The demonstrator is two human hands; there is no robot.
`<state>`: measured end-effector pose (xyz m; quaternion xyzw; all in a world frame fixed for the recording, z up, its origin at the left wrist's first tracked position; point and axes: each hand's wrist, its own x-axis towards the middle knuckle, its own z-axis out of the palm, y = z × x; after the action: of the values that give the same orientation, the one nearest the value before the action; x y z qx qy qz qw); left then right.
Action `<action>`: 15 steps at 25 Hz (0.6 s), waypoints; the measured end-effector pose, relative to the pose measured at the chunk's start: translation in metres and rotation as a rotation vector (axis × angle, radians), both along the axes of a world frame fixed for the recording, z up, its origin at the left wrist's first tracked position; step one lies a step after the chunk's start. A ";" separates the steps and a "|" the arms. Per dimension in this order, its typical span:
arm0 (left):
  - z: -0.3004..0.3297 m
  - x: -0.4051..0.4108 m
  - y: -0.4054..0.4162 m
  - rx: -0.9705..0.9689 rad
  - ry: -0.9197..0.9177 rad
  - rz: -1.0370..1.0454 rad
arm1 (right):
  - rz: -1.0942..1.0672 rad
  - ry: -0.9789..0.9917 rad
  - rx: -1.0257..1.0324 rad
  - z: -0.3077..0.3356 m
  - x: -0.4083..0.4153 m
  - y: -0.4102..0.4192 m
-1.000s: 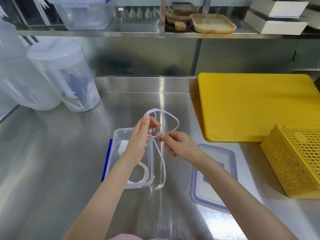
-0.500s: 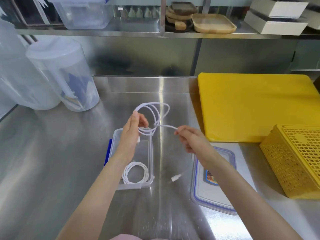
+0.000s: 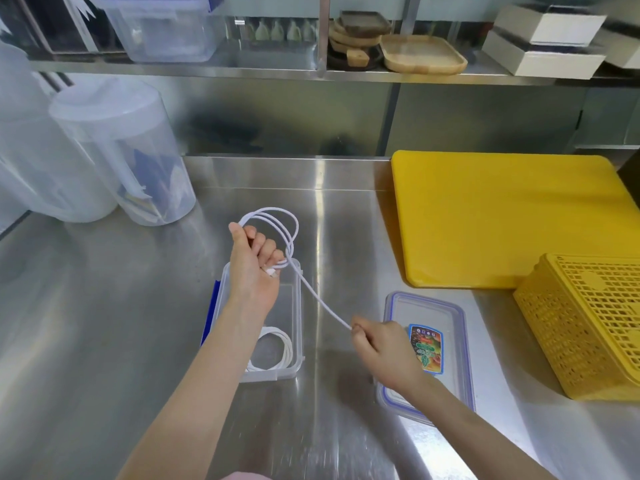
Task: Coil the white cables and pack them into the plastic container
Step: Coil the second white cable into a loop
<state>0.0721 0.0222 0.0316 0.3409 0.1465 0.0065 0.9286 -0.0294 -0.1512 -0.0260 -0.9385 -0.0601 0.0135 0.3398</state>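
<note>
Cable [image 3: 313,296] loops sit in the curled fingers of the left hand [image 3: 252,268] above the container [image 3: 298,355], where a coil [image 3: 277,351] lies. Its free length runs taut to the right hand [image 3: 384,348], pinched at the fingertips over the lid [image 3: 457,341].

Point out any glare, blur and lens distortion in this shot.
Head view: a bright glare streak runs down the steel table; wide-angle bending curves the shelf and the yellow cutting board; the table's near edge smears with blur, while the white cable and both hands stay sharp.
</note>
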 end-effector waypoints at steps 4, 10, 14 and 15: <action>0.003 -0.009 -0.006 0.222 -0.069 -0.056 | -0.018 0.234 0.232 0.010 0.004 0.006; -0.001 -0.024 -0.029 0.506 -0.205 -0.129 | -0.086 0.518 0.800 0.059 0.044 0.036; -0.001 -0.022 -0.029 0.466 -0.177 -0.132 | -0.055 0.464 0.672 0.069 0.048 0.041; -0.001 -0.020 -0.028 0.427 -0.160 -0.120 | -0.063 0.424 0.634 0.068 0.047 0.042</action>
<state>0.0521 -0.0055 0.0309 0.5360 0.0470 0.0091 0.8429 0.0181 -0.1092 0.0421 -0.7646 0.0392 0.1773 0.6183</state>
